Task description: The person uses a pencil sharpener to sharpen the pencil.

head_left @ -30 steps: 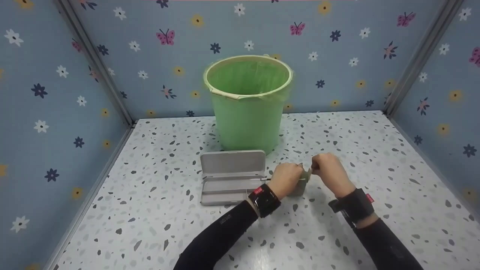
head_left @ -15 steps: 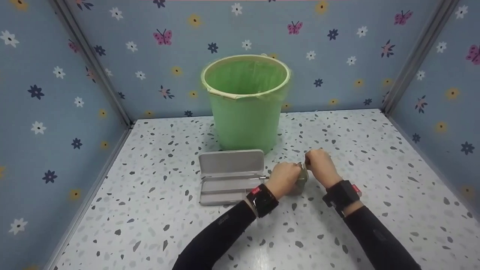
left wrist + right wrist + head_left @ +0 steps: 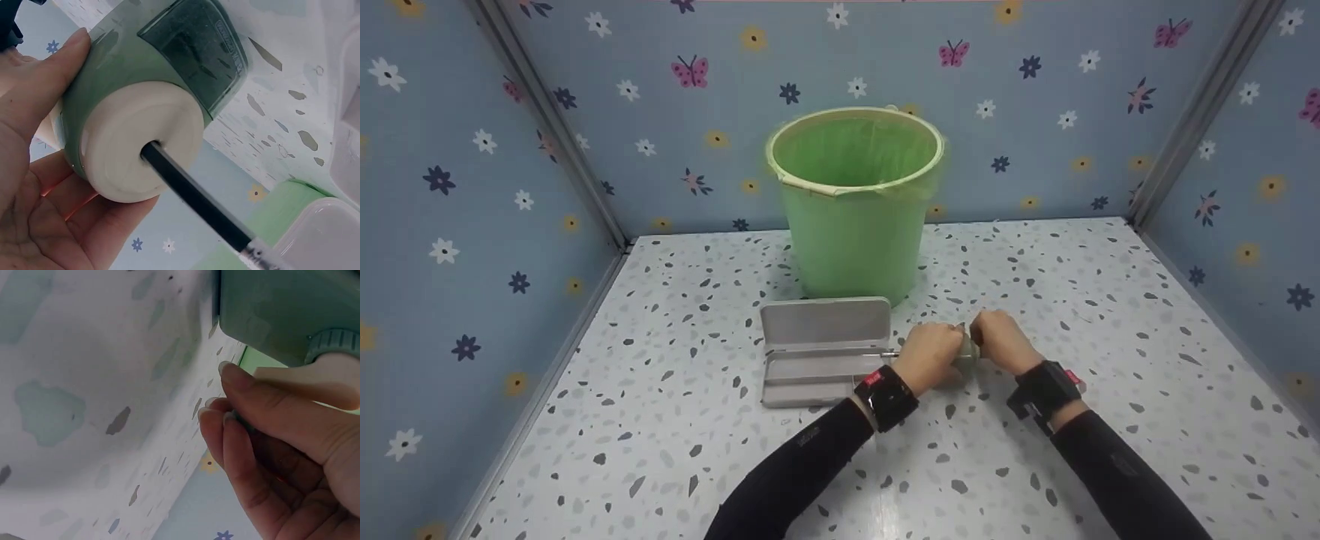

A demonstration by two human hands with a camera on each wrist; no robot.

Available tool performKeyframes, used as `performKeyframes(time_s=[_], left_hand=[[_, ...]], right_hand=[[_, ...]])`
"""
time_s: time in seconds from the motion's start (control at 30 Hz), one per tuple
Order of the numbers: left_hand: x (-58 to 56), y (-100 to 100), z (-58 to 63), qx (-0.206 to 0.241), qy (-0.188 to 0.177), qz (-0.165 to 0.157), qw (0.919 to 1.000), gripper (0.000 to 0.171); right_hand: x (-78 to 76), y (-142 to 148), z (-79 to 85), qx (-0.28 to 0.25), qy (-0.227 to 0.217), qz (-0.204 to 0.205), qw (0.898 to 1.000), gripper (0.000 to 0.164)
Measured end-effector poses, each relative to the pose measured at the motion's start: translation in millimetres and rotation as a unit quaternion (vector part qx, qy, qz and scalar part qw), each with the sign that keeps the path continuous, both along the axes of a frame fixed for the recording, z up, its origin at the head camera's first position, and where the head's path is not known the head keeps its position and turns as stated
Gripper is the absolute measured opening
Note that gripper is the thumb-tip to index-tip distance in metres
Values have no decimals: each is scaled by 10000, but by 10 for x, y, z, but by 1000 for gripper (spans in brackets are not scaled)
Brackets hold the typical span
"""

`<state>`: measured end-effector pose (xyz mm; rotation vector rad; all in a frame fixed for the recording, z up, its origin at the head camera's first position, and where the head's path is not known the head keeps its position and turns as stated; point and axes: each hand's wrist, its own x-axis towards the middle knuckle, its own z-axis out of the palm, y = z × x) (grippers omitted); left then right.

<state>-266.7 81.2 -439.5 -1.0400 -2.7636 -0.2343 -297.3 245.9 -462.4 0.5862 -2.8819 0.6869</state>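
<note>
In the left wrist view, a green pencil sharpener (image 3: 115,64) with a round cream front and a dark see-through shavings drawer (image 3: 197,56) sits in my left hand (image 3: 931,355), thumb on one side and fingers round the other. A black pencil (image 3: 197,194) with a silver end is in its front hole. Over on the sharpener's far side, my right hand (image 3: 1006,343) has its thumb and fingertips pinched together at the end of the cream crank arm (image 3: 332,382). The crank's knob is mostly hidden by those fingers.
An open grey pencil case (image 3: 825,367) lies left of the sharpener, its lid raised. Behind it stands a green bin (image 3: 855,240) with a liner. Flowered panels (image 3: 660,112) enclose the speckled tabletop (image 3: 660,420) at the back and sides.
My right hand has shifted left toward the sharpener, rising and then dropping a little as it follows the crank. My left hand stays in nearly the same place, holding the sharpener.
</note>
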Motion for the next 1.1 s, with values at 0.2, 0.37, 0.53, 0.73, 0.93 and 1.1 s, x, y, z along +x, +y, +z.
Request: performKeyframes(time_s=[0.2,0.37,0.53,0.73,0.93,1.1], left_hand=[[-21,3,1,-42,4,-264,9996,23],[-29,16,7,-104,79,-363,9993,13],[-19,41,16,-99,23,-262,9996,12],[3,71,50,-265,-91,71,9996,16],[20,93,56,-327,131,198,9992,12],[29,94,66,-227,451,156,9986,11]], right_hand=[[82,51,-46,-205,-282,218,9992,18],[167,76,-79,-288,-331,241,9987,17],[281,102,-76,-433,-418,202,9980,18],[397,124,-41,-579,-404,496,9963,15],[479,131,45,-408,-233,655,9967,16],[568,112,238,-140,-257,560,9980,16]])
